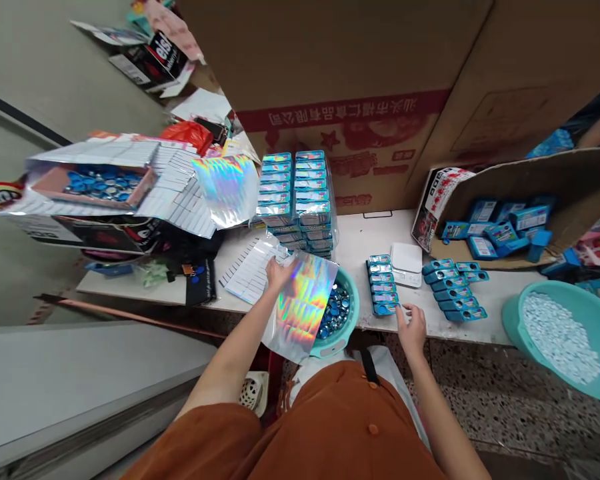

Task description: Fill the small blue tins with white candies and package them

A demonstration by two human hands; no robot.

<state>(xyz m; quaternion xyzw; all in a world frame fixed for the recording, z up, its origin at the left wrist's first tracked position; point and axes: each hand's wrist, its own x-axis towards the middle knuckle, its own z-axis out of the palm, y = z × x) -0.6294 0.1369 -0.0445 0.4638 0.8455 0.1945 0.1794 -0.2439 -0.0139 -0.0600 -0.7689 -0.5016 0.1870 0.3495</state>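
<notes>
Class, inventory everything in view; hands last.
Table: one, white, middle.
Shiny sheets: two, silvery, centre, left.
Lined sheets: several, whitish, left.
Tray: one, pink, left.
Basins: two, turquoise, centre, right.
Discs: many, blue, centre basin, tray.
Pellets: many, whitish, right basin.
Small boxes: many, blue, centre, right.
Brown cartons: two, brown, back, right.
Scale: one, white, centre right.
Bag: one, red, left.
Other clutter: uncounted, mixed, left.
Left hand: one, bare, holding shiny sheet.
Right hand: one, bare, by small boxes.

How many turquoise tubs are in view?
2: the centre tub, holding blue pieces, partly hidden by the shiny sheet; the far-right tub, holding white pieces. Others may be hidden.
</notes>
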